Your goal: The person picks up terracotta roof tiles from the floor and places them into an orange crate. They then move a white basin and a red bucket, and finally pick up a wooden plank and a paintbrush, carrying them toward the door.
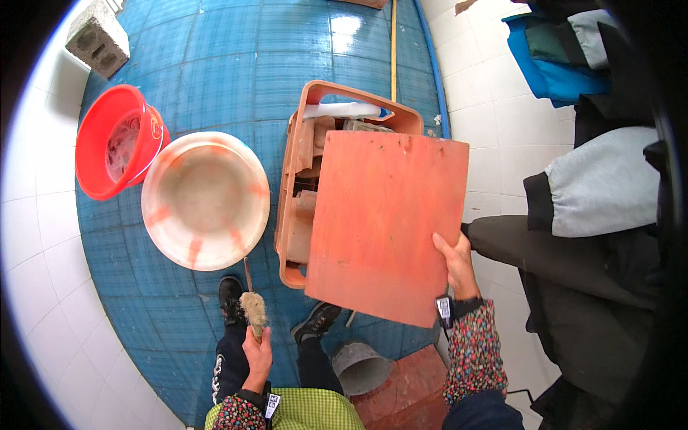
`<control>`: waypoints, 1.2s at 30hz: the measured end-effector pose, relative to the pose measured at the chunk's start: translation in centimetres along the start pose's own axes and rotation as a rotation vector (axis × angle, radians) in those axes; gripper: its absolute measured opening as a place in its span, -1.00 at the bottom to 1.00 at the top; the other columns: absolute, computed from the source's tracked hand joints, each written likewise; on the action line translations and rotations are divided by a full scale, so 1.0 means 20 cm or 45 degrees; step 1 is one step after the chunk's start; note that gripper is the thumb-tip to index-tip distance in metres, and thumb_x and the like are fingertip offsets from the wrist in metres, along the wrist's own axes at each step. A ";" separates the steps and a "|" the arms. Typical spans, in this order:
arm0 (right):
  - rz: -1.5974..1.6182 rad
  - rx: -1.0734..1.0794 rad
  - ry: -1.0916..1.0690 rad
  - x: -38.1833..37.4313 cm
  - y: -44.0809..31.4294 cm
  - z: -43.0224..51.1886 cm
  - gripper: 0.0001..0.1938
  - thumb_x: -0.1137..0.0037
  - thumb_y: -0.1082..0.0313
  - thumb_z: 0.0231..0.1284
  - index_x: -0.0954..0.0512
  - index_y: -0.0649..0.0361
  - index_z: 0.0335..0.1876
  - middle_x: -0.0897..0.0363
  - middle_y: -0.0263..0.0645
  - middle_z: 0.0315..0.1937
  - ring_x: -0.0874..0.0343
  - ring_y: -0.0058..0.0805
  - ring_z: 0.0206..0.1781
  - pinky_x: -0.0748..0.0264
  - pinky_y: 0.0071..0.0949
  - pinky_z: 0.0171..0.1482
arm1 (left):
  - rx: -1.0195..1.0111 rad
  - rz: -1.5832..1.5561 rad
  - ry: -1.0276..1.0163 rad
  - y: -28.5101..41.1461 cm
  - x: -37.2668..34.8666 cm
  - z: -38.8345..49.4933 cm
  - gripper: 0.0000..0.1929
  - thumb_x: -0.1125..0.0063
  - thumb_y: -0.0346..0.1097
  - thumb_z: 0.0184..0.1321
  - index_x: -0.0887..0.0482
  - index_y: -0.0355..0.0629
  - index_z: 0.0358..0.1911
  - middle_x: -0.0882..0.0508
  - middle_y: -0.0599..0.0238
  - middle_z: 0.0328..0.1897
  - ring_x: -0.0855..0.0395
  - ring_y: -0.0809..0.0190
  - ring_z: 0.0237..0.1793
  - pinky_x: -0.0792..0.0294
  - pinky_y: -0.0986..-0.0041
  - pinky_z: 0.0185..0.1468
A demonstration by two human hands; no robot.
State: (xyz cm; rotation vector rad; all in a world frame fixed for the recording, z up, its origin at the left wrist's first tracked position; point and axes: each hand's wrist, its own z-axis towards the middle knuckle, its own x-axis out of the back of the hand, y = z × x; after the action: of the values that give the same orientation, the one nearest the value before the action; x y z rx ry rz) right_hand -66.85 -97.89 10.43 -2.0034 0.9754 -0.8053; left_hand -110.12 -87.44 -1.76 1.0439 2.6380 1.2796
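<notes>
My left hand (258, 355) grips the short handle of a brush (253, 307) with shaggy, pale bristles. My right hand (456, 262) has hold of a flat orange-red board (391, 226) by its right edge, thumb on the upper face. The board covers much of an orange plastic crate (283, 215) packed with brownish pieces that I cannot identify. Inside the crate's far end lies a white plastic object (344, 110) with a blue tip. Left of the crate, a round whitish basin (207, 201) with reddish smears stands on the floor.
A red bucket (110, 141) holding foamy liquid stands beside the basin. Near my feet are a grey bucket (363, 368) and a reddish board (408, 389). Clothes (591, 269) hang along the right tiled wall. A concrete block (99, 40) sits far left on the blue tiled floor (226, 80).
</notes>
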 end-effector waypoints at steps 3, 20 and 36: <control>0.102 -0.101 -0.015 0.01 0.12 0.19 -0.57 -0.17 0.42 0.20 -0.39 0.42 0.15 -0.52 -0.14 0.08 -0.54 -0.40 0.04 -0.47 -0.42 0.10 | 0.002 0.050 -0.006 -0.01 0.01 0.01 -0.87 -0.13 -0.36 0.28 -0.46 -0.21 -0.30 -0.41 0.52 -0.55 -0.30 0.55 -0.57 -0.19 0.62 -0.52; 0.143 -0.071 -0.099 -0.07 0.54 0.70 -0.57 -0.27 0.34 0.14 -0.47 0.35 0.09 -0.59 -0.20 -0.01 -0.58 -0.44 -0.02 -0.52 -0.44 0.03 | 0.170 -0.097 -0.002 0.07 -0.03 0.01 -0.85 -0.15 -0.33 0.28 -0.44 -0.18 -0.31 -0.40 0.52 -0.61 -0.28 0.55 -0.65 -0.15 0.62 -0.59; -1.327 0.554 0.399 -0.22 0.52 0.63 -0.58 -0.22 0.37 0.06 -0.48 0.37 0.05 -0.45 0.14 0.12 -0.47 0.01 0.15 -0.42 -0.25 0.18 | 0.173 0.037 -0.031 0.08 -0.08 0.01 -0.86 -0.14 -0.34 0.28 -0.45 -0.19 -0.28 -0.41 0.52 -0.60 -0.30 0.54 -0.64 -0.17 0.63 -0.58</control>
State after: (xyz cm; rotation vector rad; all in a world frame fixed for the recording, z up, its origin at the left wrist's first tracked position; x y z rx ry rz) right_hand -63.09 -94.25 -5.61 -1.9371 -0.2061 -1.7349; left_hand -107.91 -87.60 -1.21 1.1109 2.7344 1.0983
